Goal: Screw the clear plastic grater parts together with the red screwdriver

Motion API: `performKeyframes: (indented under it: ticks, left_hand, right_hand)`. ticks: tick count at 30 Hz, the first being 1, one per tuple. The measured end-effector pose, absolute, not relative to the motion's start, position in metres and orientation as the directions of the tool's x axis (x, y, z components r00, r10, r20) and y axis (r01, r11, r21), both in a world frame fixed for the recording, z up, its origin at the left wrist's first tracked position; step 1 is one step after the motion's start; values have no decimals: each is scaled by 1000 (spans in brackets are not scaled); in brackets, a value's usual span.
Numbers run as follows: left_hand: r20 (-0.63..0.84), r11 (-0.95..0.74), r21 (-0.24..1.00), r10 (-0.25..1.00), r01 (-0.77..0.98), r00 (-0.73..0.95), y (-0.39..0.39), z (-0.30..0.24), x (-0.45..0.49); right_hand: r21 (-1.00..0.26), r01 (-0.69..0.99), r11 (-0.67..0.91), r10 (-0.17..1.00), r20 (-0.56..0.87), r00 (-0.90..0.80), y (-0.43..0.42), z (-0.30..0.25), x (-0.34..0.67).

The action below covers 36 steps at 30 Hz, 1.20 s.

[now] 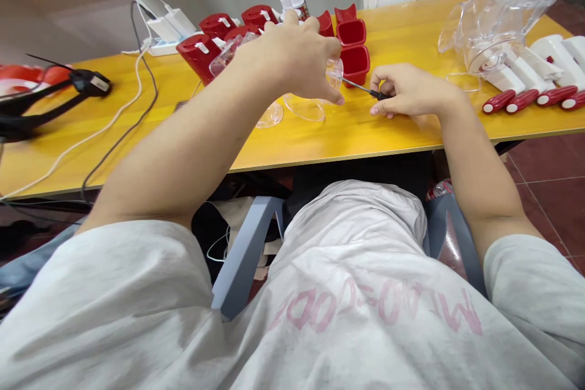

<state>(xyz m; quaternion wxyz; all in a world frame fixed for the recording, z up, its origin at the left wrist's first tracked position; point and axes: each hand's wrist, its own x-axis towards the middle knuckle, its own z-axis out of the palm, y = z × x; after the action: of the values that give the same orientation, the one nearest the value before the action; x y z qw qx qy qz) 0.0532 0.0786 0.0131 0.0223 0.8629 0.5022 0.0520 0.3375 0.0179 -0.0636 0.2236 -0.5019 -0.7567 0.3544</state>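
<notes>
Yellow desk (292,146): running across the view and carrying every item listed here.

Clear plastic jugs (496,24): standing stacked at the far right, lidless as far as can be seen.

Left hand (292,61): reaching over the desk, its grip closing on a clear piece.

Right hand (406,91): resting just above the desk, thumb and fingers pinching together on a tool.

Red-and-white housings (198,55): standing grouped at the far left of the work.

White moulded parts (548,55): lying in a row beside the jugs.

Red handles (530,97): lying side by side in front of them.

Red square cups (354,64): standing just behind the hands.

Clear round discs (301,108): lying loose below the left hand.

Clear plastic piece (334,73): being held up off the desk, in front of the cups.

Small screwdriver (361,88): pointing its tip at that piece; contact cannot be confirmed.

Progress, as judged: partway at most, with most parts lying unjoined in separate groups.
</notes>
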Motion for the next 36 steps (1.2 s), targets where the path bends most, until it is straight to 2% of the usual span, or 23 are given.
performKeyframes:
  ticks: [5, 11, 16, 19, 22, 26, 29, 33, 36]
  left_hand:
    - [133, -563, 175, 826, 808, 547, 72, 15, 48]
    - [102, -527, 103, 849, 843, 518, 79, 11, 37]
    - [171, -629, 251, 777, 736, 606, 90, 2, 26]
    - [194, -686, 299, 724, 663, 662, 89, -2, 23]
    - [135, -674, 262, 734, 691, 665, 78, 5, 29]
    - [-40, -530, 109, 843, 841, 536, 53, 33, 46]
    - [34, -585, 172, 807, 792, 589, 37, 55, 56]
    - [144, -657, 183, 754, 732, 641, 27, 67, 63]
    - [184, -668, 257, 744, 699, 643, 21, 68, 67]
  right_hand:
    - [-739, 633, 232, 922, -40, -385, 18, -60, 345]
    - [-733, 648, 206, 933, -53, -357, 23, -62, 359]
    - [-752, 619, 227, 938, -3, -347, 25, -64, 374]
    - [-739, 620, 264, 935, 40, -351, 23, -60, 382]
    - [-732, 615, 292, 935, 82, -346, 19, -55, 387]
    - [-747, 593, 301, 937, 119, -327, 14, -52, 385]
    - [-757, 579, 303, 937, 127, -325, 11, -49, 382]
    - [-768, 562, 308, 934, 132, -331, 9, -46, 379]
    - [-772, 558, 305, 934, 129, -332, 8, -45, 379]
